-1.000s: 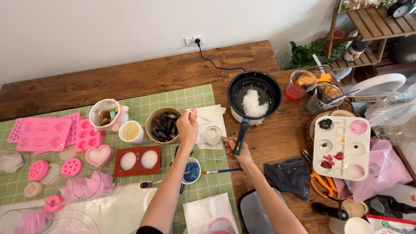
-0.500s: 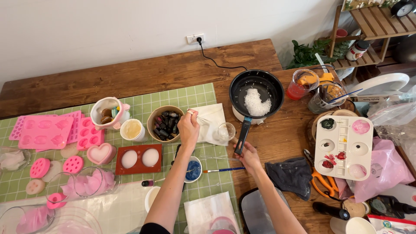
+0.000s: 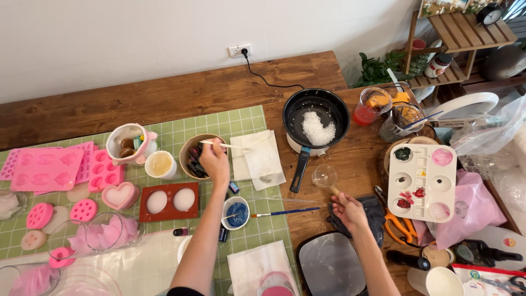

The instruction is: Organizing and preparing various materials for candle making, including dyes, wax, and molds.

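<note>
Head view, looking down on your worktable. Nearest you, at 6 o'clock, lies a dark tray with a grey sheet [image 3: 331, 265]; just beyond it your right hand [image 3: 348, 210] is closed on the short handle of a small clear ladle [image 3: 324, 176], whose bowl hangs over bare wood at 1 o'clock from the hand. At 9 o'clock from that hand a blue-handled paintbrush [image 3: 285, 212] lies flat, its tip near a small white cup of blue pigment [image 3: 236, 212]. Farther out, your left hand [image 3: 215, 161] is pinched shut on a thin pale stick [image 3: 226, 145], held roughly level across the rim of a brown bowl of dark pieces [image 3: 193, 157]. At 3 o'clock from this hand, folded white tissue [image 3: 257, 159] rests on the green cutting mat [image 3: 241, 120]. Beyond the ladle, at 12 o'clock, stands a black electric pot [image 3: 316, 118] holding white flakes, its handle pointing toward you. A white paint palette [image 3: 423, 182] sits at 3 o'clock; pink silicone moulds [image 3: 46, 169] lie at 9 o'clock.
</note>
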